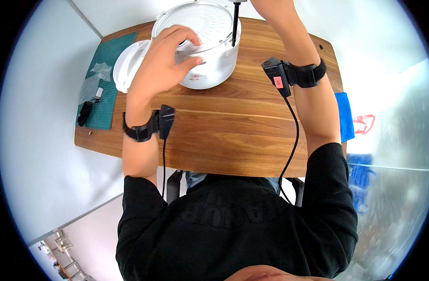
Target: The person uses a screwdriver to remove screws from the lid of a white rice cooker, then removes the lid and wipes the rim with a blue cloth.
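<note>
A white, round appliance, seemingly a rice cooker (214,70), stands at the far side of the table. Its upward face is a pale disc with a raised pattern, and small screws show along the rim. Over its near left edge lies my left hand (165,58), fingers curled on top and thumb against the side, gripping the rim. A screwdriver (235,25) with a black shaft points down at the right rim. My right hand (273,7) is beside its handle at the top of the picture. Its fingers are cut off, but the upright tool appears held by it.
A white curved part (125,65) is left of the cooker, partly over a green cutting mat (102,117). Clear plastic bags (90,86) and a black item (85,112) lie on the mat. A blue cloth (344,117) hangs at the right edge. Cables run from both wrist straps.
</note>
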